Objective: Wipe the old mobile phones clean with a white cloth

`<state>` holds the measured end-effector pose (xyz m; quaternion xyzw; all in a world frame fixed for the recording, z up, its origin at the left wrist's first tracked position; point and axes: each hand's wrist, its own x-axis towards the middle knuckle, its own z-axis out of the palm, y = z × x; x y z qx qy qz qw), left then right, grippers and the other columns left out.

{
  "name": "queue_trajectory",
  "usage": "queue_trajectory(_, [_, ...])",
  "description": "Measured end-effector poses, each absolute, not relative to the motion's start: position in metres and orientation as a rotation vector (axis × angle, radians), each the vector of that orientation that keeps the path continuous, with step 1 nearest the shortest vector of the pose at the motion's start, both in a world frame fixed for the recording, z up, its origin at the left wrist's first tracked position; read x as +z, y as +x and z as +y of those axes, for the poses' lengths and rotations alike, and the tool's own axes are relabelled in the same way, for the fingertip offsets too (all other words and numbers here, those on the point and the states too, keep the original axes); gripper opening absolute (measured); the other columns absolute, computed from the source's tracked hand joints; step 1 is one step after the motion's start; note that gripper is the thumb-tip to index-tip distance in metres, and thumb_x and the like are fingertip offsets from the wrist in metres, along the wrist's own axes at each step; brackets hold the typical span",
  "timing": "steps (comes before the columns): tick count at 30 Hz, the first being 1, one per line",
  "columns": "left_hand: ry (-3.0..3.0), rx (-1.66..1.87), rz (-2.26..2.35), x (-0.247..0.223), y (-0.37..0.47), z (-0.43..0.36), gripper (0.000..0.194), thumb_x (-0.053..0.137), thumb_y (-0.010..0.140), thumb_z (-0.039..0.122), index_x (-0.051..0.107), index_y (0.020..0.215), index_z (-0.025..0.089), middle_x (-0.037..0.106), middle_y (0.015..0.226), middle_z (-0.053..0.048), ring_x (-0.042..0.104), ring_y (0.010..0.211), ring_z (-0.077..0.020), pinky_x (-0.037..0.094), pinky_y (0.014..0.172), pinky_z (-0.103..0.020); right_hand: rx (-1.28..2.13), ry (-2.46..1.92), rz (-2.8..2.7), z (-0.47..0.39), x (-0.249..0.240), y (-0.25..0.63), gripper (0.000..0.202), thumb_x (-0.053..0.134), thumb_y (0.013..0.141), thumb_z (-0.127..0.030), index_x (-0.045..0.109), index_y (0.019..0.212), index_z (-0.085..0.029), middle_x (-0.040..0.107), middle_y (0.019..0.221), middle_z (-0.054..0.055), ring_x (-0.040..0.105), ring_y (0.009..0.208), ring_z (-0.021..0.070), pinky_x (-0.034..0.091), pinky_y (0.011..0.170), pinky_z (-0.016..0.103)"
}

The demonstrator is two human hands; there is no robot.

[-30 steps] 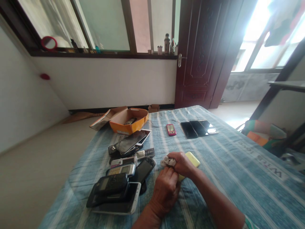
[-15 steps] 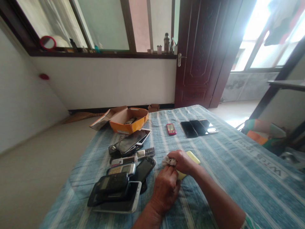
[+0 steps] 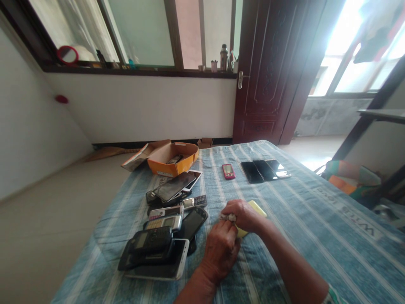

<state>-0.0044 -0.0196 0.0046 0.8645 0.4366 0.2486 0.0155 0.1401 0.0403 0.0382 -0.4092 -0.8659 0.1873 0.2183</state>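
A yellow phone (image 3: pixel 257 207), seen from its plain side, lies on the striped cloth, mostly covered by my hands. My right hand (image 3: pixel 242 214) is closed on a crumpled whitish wipe (image 3: pixel 229 217) at the phone's left side; whether it is tissue or cloth I cannot tell. My left hand (image 3: pixel 221 244) curls round the phone's near left end, its fingertips close to the wipe and partly hidden. Left of it sits a heap of old phones: a black phone (image 3: pixel 192 223), a silver keypad phone (image 3: pixel 164 222) and a large white-edged phone (image 3: pixel 179 264) among them.
An open orange cardboard box (image 3: pixel 172 166) with phones inside stands at the far left of the bed-like surface (image 3: pixel 300 228). A pink phone (image 3: pixel 228 171) lies beyond my hands. Three dark-screened phones (image 3: pixel 265 170) lie side by side farther right. A brown door (image 3: pixel 265 76) is behind.
My right hand has shifted slightly over the wipe, so less of it shows. The left hand and the yellow phone stay almost in place; the whole view has moved a little.
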Motion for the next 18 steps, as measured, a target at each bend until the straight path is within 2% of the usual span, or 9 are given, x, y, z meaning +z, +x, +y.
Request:
queue_trajectory(3, [2.681,0.733,1.379,0.006,-0.005,-0.020,0.005,0.060,0.078,0.015,0.060,0.082,0.017,0.064,0.089,-0.007,0.061,0.086,-0.0266,0.054,0.074,-0.040,0.511,-1.154,-2.433,0.040,0.038,0.139,0.020,0.056,0.075,-0.010,0.072,0.083,-0.019,0.065,0.079,0.002,0.054,0.074,0.0135,0.037,0.072,0.023])
queue_trajectory(9, [2.668,0.706,1.377,0.010,-0.004,-0.022,0.012,0.061,0.078,0.015,0.061,0.089,0.017,0.065,0.092,-0.008,0.062,0.088,-0.0265,0.053,0.075,-0.040,0.387,-1.230,-2.588,0.038,0.046,0.134,0.018,0.054,0.083,-0.016,0.069,0.074,-0.019,0.065,0.080,0.002,0.056,0.080,0.0149,0.035,0.082,0.027])
queue_trajectory(18, [2.680,0.656,1.382,0.013,-0.003,-0.023,0.003,0.058,0.079,0.015,0.059,0.081,0.018,0.066,0.089,-0.006,0.062,0.084,-0.0250,0.051,0.074,-0.039,0.187,-1.515,-2.584,0.040,0.046,0.148,0.023,0.050,0.085,-0.015,0.072,0.087,-0.021,0.068,0.088,0.004,0.055,0.084,0.0175,0.031,0.080,0.031])
